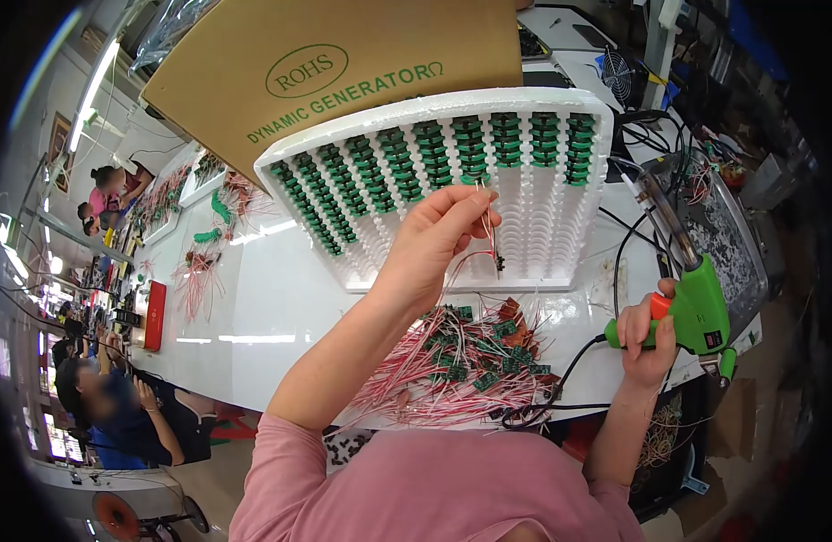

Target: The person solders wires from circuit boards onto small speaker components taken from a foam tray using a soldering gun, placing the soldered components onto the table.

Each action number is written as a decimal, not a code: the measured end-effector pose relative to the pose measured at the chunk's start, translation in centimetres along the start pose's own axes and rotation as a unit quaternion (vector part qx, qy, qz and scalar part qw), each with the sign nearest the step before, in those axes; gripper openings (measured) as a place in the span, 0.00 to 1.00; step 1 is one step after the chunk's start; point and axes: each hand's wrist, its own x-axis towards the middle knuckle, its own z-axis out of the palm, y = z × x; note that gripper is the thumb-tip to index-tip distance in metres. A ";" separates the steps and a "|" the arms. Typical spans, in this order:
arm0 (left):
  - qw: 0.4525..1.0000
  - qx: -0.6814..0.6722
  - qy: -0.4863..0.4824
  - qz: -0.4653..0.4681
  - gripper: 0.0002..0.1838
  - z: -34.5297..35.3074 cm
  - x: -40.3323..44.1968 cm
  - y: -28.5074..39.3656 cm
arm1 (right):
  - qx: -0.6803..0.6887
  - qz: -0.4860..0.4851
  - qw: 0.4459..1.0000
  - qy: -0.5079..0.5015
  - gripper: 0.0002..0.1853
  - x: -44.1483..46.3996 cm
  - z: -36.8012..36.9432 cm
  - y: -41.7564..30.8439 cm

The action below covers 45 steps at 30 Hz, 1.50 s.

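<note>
My left hand [438,230] is closed in a pinch on thin red and white wires [491,233], in front of a white foam tray [393,237]. A small dark part hangs at the wires' lower end. Rows of green coil-like parts [470,144] fill the tray's upper slots. On the right, my right hand [646,339] is wrapped round the handle of a green soldering gun [700,303], a finger by its orange trigger; its tip points up and left. Below the tray lies a pile of small green boards [483,361] with red and white wires.
A large cardboard box [389,54] stands behind the tray. Black cables and a small fan [617,77] are at the upper right, above a grey tray [723,217] with residue. A red box [154,316] sits left. Other people [118,406] sit at the far left.
</note>
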 end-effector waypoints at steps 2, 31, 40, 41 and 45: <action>1.000 0.010 -0.008 0.017 0.09 0.0 0.0 0.0 | 0.008 -0.003 1.000 -0.003 0.20 0.2 -0.1 -0.1; 0.842 0.378 0.383 -0.045 0.12 -34.5 -18.8 -4.3 | 0.060 0.000 0.998 -0.033 0.20 1.9 2.2 -2.4; 0.674 0.663 0.320 0.057 0.16 -28.1 -15.7 -1.3 | 0.023 0.027 0.999 -0.006 0.21 -0.9 3.3 -4.4; 0.786 0.542 0.296 0.025 0.14 -24.0 -14.5 -1.4 | 0.021 0.031 0.999 -0.005 0.21 -1.3 3.4 -4.5; 0.846 0.511 0.102 0.115 0.13 -13.0 -11.2 -6.0 | 0.017 0.043 0.999 -0.013 0.21 -1.9 3.6 -4.1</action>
